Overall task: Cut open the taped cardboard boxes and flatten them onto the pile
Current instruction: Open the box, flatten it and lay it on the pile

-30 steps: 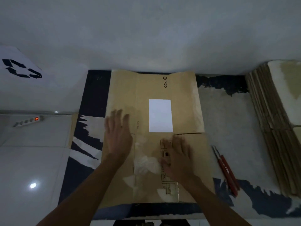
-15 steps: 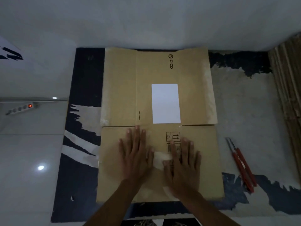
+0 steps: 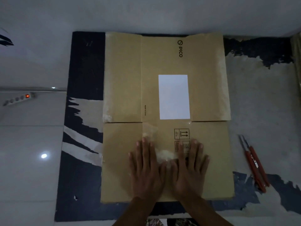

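Both palms flat on the flattened cardboard box.

My left hand and right hand lie side by side, fingers straight, gripping nothing, pressing the near panel. The box lies opened flat on a dark mat; red cutters rest to my right, apart from it.

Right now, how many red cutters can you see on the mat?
2. The first red cutter and second red cutter lie side by side, right of the flattened box, away from both hands. Others may be out of frame.
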